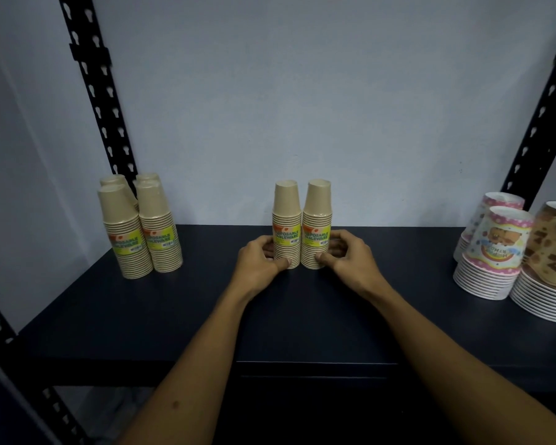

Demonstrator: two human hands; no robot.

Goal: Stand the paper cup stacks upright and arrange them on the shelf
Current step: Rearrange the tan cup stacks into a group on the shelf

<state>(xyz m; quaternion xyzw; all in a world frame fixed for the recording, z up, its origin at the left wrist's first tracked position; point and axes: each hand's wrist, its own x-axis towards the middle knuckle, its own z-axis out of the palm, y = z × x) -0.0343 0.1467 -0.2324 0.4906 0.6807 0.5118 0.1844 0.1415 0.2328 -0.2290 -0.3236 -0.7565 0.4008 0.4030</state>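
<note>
Two tan paper cup stacks with yellow labels stand upright side by side, touching, at the middle of the dark shelf [206,316]. My left hand [260,258] grips the lower part of the left stack [286,216]. My right hand [347,255] grips the lower part of the right stack [317,213]. Both stacks rest bottom-up on the shelf board.
Several more tan cup stacks [142,226] stand upright in a cluster at the back left. Patterned pink cup stacks [491,252] and brown printed ones [549,264] sit at the right. Black perforated uprights [100,91] flank the shelf; a pale wall lies behind.
</note>
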